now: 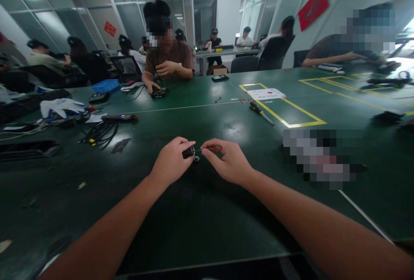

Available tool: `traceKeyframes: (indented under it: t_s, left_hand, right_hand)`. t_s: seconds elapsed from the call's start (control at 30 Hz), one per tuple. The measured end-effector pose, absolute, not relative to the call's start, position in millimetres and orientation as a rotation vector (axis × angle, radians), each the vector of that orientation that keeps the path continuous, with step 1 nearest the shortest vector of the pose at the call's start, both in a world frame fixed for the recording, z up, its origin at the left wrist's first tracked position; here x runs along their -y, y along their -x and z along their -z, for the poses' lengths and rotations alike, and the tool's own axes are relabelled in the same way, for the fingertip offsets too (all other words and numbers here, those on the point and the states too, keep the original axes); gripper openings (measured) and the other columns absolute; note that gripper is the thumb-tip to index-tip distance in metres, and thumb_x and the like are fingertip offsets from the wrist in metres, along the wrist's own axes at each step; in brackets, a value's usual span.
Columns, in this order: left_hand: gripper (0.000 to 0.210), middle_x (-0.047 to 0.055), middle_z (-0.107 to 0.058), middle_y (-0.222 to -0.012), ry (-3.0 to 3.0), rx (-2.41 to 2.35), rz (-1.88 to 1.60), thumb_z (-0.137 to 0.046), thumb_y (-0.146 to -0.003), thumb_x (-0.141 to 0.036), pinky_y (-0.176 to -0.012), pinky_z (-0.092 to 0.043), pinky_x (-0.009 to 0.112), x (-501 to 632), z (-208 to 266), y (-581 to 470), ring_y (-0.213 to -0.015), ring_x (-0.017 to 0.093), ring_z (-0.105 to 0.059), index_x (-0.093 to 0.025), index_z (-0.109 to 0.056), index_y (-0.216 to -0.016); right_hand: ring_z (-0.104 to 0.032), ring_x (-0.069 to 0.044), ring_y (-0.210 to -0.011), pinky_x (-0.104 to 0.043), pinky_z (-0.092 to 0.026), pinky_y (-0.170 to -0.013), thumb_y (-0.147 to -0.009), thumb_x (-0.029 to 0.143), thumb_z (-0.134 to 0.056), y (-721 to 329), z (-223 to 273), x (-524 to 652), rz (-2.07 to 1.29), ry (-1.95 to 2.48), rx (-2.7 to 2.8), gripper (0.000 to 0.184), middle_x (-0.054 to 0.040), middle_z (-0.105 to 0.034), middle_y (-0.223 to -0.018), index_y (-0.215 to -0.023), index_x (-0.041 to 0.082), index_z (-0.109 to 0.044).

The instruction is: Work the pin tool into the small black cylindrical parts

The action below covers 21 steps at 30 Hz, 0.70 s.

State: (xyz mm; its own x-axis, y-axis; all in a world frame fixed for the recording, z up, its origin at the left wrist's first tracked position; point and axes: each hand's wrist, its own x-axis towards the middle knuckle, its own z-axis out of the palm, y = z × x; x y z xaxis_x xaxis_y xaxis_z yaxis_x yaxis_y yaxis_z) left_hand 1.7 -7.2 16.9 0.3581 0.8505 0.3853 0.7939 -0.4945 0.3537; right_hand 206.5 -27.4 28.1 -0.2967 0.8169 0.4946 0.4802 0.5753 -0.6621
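Observation:
My left hand [172, 160] is closed around a small black part [188, 153] just above the green table, its fingers hiding most of it. My right hand [230, 159] pinches a small screwdriver with an amber handle [214, 147]. The thin shaft points left, and its tip is at or very near the right end of the black part. Under that end shows a small round metallic piece [196, 158]; whether it is attached or loose I cannot tell.
A yellow-and-black screwdriver [261, 113] lies ahead to the right, near a paper sheet [267, 94]. At left are coiled black cables [100, 133], a pen-shaped electric screwdriver [119, 117], white gloves [61, 107] and a blue bin [105, 86]. A co-worker [170, 58] sits opposite, handling a device.

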Motion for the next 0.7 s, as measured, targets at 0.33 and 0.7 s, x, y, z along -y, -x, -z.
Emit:
traceKeyframes:
  t_s: [0.33,0.7]
  left_hand:
    - [0.037,0.010,-0.071,-0.121,-2.484,-1.569,-0.415,-0.063,-0.089,-0.012,-0.102,-0.051,0.040,4,-17,5,-0.113,0.026,-0.065,-0.016,-0.068,-0.125]
    - [0.030,0.015,-0.067,-0.110,-2.546,-1.619,-0.257,-0.047,-0.097,-0.025,-0.086,-0.053,0.045,16,-6,-5,-0.100,0.030,-0.066,-0.015,-0.062,-0.121]
  right_hand:
    - [-0.072,-0.018,-0.074,-0.029,-0.051,-0.071,-0.094,0.027,-0.062,-212,-31,23,-0.394,1.158,1.814,0.013,-0.0021,-0.076,-0.081,-0.093,0.020,-0.073]
    - [-0.074,-0.019,-0.077,-0.031,-0.054,-0.074,-0.095,0.030,-0.061,-212,-32,24,-0.436,1.154,1.779,0.014,-0.0032,-0.078,-0.083,-0.094,0.021,-0.072]
